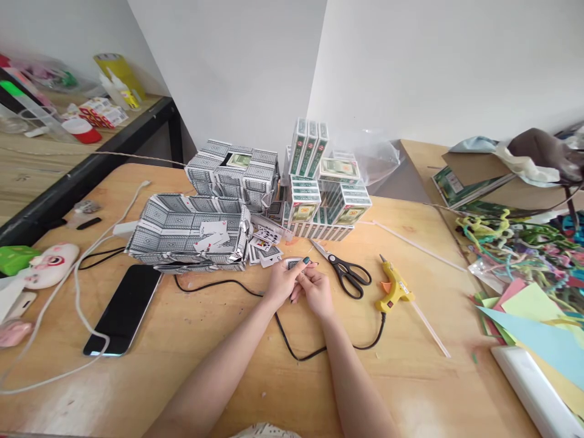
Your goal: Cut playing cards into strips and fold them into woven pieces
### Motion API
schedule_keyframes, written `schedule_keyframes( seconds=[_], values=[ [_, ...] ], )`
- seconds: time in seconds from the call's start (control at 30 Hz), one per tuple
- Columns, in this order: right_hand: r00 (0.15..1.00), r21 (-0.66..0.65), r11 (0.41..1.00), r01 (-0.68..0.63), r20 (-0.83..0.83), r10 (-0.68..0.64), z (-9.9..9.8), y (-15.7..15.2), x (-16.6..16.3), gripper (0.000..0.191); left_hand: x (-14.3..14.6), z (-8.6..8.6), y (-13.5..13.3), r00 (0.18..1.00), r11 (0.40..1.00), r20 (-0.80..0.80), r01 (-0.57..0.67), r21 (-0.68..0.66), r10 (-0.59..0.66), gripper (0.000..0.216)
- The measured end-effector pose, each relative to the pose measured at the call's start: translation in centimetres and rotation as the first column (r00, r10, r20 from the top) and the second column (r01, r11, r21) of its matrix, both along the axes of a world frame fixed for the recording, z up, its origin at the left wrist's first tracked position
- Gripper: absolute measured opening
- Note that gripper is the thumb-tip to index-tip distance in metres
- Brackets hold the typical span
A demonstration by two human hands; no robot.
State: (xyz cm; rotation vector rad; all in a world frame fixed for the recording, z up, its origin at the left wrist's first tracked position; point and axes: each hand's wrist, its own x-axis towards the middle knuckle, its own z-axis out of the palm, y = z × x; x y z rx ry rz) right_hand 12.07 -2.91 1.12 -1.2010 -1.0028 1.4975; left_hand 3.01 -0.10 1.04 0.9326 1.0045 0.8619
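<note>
My left hand and my right hand meet over the middle of the wooden table. Together they pinch a small folded playing card, fingers curled around it. Just beyond them lie loose playing cards. Behind those stands a tray-like structure built of folded cards, and a second card block sits further back. Stacked green card boxes stand to the right of it.
Black scissors and a yellow glue gun lie right of my hands, its black cord looping beneath my wrists. A phone with a white cable lies left. Coloured paper and pipe cleaners crowd the right edge.
</note>
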Motion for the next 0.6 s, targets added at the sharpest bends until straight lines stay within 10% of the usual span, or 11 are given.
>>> schedule_keyframes(
  seconds=[0.6],
  values=[
    [1.0, -0.019, 1.0, 0.021, -0.012, -0.021, -0.63, -0.11, 0.06, 0.033, 0.19, -0.27, 0.33, 0.998, 0.994, -0.051, -0.04, 0.099, 0.045, 0.038]
  ],
)
